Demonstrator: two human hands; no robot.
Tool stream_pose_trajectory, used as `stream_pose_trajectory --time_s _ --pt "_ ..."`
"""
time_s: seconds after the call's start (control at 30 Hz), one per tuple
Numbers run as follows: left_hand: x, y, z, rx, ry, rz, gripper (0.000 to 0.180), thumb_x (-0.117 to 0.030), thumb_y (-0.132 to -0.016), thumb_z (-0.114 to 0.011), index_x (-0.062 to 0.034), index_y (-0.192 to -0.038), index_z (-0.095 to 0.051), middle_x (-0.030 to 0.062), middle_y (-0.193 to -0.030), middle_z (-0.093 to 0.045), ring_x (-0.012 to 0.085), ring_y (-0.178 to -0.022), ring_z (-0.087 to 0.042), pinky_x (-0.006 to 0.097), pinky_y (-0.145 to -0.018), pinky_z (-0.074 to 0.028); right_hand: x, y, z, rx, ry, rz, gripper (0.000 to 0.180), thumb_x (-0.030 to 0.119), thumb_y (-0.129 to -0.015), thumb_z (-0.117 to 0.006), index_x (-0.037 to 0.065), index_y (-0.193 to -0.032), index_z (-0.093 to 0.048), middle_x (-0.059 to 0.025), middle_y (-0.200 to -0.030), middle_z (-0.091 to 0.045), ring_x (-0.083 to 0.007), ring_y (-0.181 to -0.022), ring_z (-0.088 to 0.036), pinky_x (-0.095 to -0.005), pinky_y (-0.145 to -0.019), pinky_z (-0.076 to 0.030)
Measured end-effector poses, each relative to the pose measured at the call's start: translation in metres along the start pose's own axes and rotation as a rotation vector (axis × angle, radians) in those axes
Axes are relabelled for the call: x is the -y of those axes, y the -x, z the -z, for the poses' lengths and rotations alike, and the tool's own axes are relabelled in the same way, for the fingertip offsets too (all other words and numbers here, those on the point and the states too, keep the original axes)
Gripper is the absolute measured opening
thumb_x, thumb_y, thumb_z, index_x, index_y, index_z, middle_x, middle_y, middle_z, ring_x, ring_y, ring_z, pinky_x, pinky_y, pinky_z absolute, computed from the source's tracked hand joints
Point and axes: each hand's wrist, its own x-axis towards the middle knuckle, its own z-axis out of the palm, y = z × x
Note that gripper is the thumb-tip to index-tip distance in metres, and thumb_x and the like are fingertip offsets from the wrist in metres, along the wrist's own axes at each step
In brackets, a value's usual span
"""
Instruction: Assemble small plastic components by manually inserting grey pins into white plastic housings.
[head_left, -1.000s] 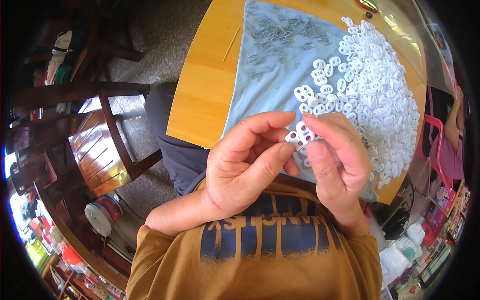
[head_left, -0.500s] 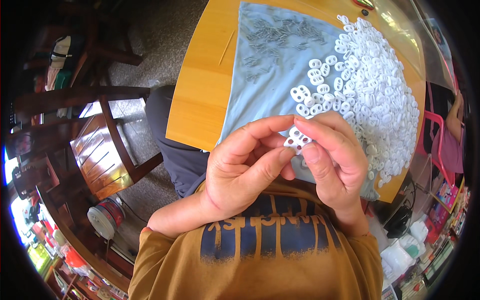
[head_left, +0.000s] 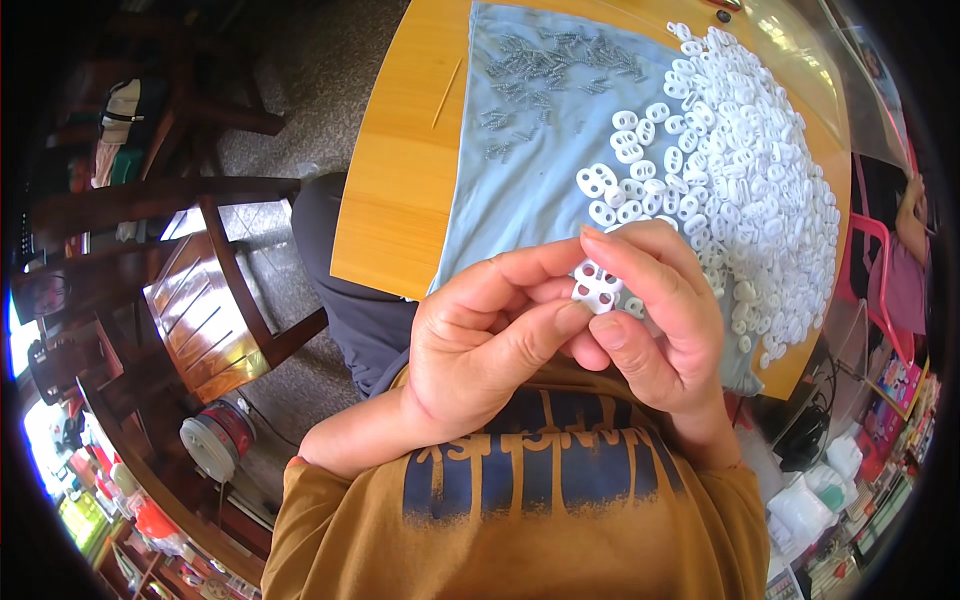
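A small white plastic piece with several round holes point(head_left: 598, 287), like a cord lock, sits between my two hands in front of my chest. My left hand point(head_left: 495, 325) pinches it, thumb at its lower left edge and fingers behind. My right hand point(head_left: 665, 325) curls in from the other side, its forefinger tip above the piece and its thumb by the lower corner; exact contact is partly hidden. Just beyond my fingers, similar white two-holed pieces point(head_left: 770, 190) lie in a large heap, with several loose ones at its left edge.
Small metal springs point(head_left: 560, 65) are scattered over a light blue cloth point(head_left: 530, 190) on the wooden table point(head_left: 390, 210). A thin wooden stick point(head_left: 447, 93) lies left of the cloth. A wooden chair point(head_left: 210, 310) stands at the left; a person's arm point(head_left: 910, 220) shows far right.
The white piece has turned slightly and shows more of its face. My right thumb has slid down and off its front. The view has shifted a little.
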Motion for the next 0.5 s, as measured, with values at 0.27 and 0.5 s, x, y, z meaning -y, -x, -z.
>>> stream_pose_trajectory --time_s 0.27,0.5 --pt "0.006 -0.002 0.003 0.058 0.036 -0.014 0.037 0.001 -0.088 -0.054 0.0042 -0.124 -0.046 0.0126 -0.097 -0.063 0.0145 -0.077 -0.062 0.025 -0.072 -0.052 -0.003 0.005 -0.004 -0.042 -0.038 -0.025 0.035 0.008 -0.085 -0.058 -0.004 -0.117 -0.055 -0.0110 -0.094 -0.058 -0.0182 -0.077 -0.054 -0.0268 -0.068 -0.044" --pt "0.012 0.003 0.003 0.097 -0.044 -0.120 0.032 0.004 -0.088 -0.053 0.0057 -0.120 -0.050 0.0121 -0.095 -0.063 0.0136 -0.082 -0.063 0.024 -0.075 -0.053 -0.004 0.006 -0.003 -0.043 -0.026 0.052 0.031 0.014 -0.088 -0.055 -0.004 -0.114 -0.056 -0.0095 -0.095 -0.058 -0.0173 -0.075 -0.052 -0.0270 -0.066 -0.042"
